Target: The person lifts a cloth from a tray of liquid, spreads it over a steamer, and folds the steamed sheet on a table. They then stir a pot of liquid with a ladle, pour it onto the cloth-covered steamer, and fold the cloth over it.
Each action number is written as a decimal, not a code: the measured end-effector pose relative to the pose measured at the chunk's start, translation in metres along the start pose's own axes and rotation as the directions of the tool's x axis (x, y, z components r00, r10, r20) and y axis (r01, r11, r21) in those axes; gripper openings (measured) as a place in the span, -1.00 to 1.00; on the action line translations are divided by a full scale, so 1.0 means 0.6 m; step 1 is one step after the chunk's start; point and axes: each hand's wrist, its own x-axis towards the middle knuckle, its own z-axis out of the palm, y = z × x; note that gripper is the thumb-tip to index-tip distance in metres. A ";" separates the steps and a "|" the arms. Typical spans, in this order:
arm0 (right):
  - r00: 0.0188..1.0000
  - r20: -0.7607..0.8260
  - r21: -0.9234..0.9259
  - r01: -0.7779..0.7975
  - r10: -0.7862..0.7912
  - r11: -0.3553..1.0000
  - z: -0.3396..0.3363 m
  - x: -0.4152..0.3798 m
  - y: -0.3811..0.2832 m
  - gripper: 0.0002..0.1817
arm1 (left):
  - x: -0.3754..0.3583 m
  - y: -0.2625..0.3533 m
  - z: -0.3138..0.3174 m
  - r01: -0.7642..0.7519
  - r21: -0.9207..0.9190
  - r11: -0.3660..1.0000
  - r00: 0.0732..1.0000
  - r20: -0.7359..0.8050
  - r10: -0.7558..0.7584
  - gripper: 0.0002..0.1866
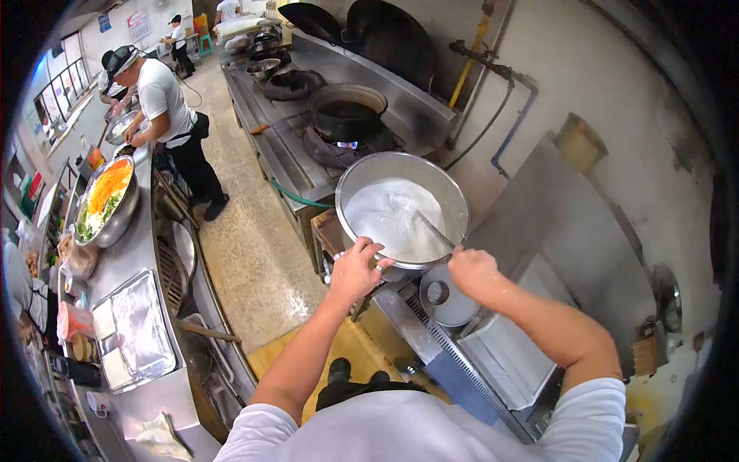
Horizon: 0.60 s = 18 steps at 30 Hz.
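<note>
My right hand [476,273] clenches the utensil [435,230], whose long axis slants forward and left from my fist into the white mixture [385,212]; my left hand [359,271] grips the near-left rim of the metal bowl [456,202], which sits just ahead of both hands.

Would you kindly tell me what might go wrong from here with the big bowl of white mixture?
The white mixture might slop over the rim if the right hand pushes the metal utensil too hard.

The metal bowl could shift or tip, as the left hand is only at its near rim.

The flame beneath the dark pot, just beyond the bowl, might burn someone reaching across.
</note>
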 end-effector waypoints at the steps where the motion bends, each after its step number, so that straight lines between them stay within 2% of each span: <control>1: 0.997 0.073 0.036 0.009 -0.012 0.999 -0.034 -0.006 0.011 -0.74 | -0.001 0.000 0.000 0.001 0.002 1.000 1.000 -0.004 -0.001 -0.57; 3: 0.976 0.213 0.112 0.017 -0.041 0.994 -0.098 -0.007 0.035 -0.74 | -0.001 0.003 0.000 -0.002 0.007 1.000 1.000 -0.010 0.002 -0.57; 4: 0.950 0.311 0.122 -0.028 -0.012 0.992 -0.110 0.011 0.047 -0.70 | 0.001 0.006 -0.001 0.005 0.015 1.000 1.000 -0.008 -0.005 -0.57; 5: 0.952 0.287 0.158 0.062 -0.106 0.986 -0.124 0.021 0.060 -0.74 | -0.001 0.009 -0.001 0.013 0.024 1.000 1.000 -0.005 -0.013 -0.57; 7: 0.878 0.467 0.130 0.047 -0.103 0.990 -0.149 0.044 0.069 -0.82 | -0.002 0.011 -0.001 0.022 0.036 0.999 1.000 0.000 -0.022 -0.58; 10: 0.888 0.434 0.276 0.033 -0.155 0.961 -0.120 0.054 0.081 -0.72 | -0.001 0.011 0.002 0.035 0.033 0.999 0.999 0.016 -0.036 -0.59; 11: 0.907 0.386 0.391 0.006 -0.170 0.920 -0.103 0.054 0.083 -0.71 | -0.002 0.014 0.001 0.045 0.027 0.999 0.999 0.028 -0.046 -0.59; 13: 0.942 0.282 0.605 -0.027 -0.182 0.796 -0.064 0.045 0.077 -0.68 | -0.001 0.019 -0.003 0.055 0.028 0.998 0.998 0.034 -0.056 -0.60; 14: 0.951 0.302 0.726 -0.182 -0.070 0.663 -0.046 0.037 0.068 -0.72 | -0.002 0.023 -0.004 0.055 0.035 0.998 0.998 0.031 -0.056 -0.61; 17: 0.967 0.252 0.913 -0.249 0.033 0.323 0.003 0.019 0.047 -0.74 | -0.003 0.021 0.002 0.044 0.052 0.998 0.999 0.017 -0.045 -0.62; 18: 0.977 0.210 0.927 -0.208 0.028 0.313 0.007 0.008 0.043 -0.74 | -0.003 0.021 0.002 0.039 0.057 0.998 0.999 0.012 -0.040 -0.63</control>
